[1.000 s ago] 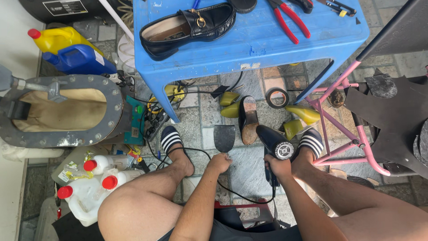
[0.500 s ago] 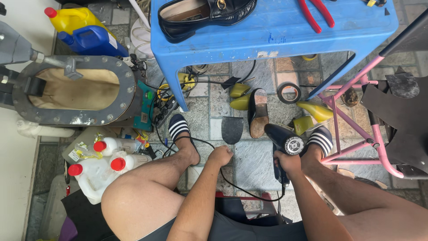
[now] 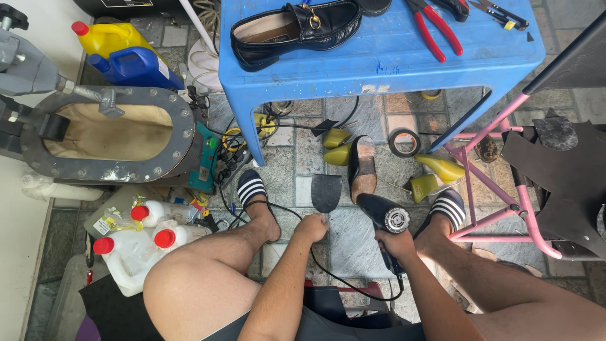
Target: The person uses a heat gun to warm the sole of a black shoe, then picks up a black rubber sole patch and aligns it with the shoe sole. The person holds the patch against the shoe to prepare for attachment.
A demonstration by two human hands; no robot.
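Left hand (image 3: pixel 311 226): low between the knees, fingers closed in a pinch on the near edge of a dark sole piece (image 3: pixel 326 192); piece held flat just above the paved floor (image 3: pixel 297 158), between the two feet.

Right hand (image 3: pixel 394 242): wrapped in a full grip around the handle of a black heat gun (image 3: pixel 386 216); nozzle aimed forward and left, close beside the sole piece, apart from it. Cord (image 3: pixel 328 278) running from the handle back under the legs.

Shoe (image 3: pixel 362 167), sole up: on the floor just beyond the gun, beside the sole piece.

Yellow shoe forms (image 3: pixel 337 146): two near the shoe's left, two more (image 3: pixel 435 173) to its right by the right foot.

Tape roll (image 3: pixel 404 142): on the floor, under the stool's edge.

Blue stool (image 3: pixel 379 60): ahead, bearing a black loafer (image 3: pixel 293 28) on its side and red-handled pliers (image 3: pixel 434 28).

Pink frame (image 3: pixel 499 189): right, carrying dark leather sheets (image 3: pixel 562 177).

Grey press (image 3: pixel 107 132) with oval opening: left, bolted rim.

Jugs: yellow (image 3: pixel 110 36) and blue (image 3: pixel 132 66) behind the press; white, red-capped bottles (image 3: pixel 136 243) near the left thigh.

Striped slides (image 3: pixel 251 188): on both feet, flat on the floor.
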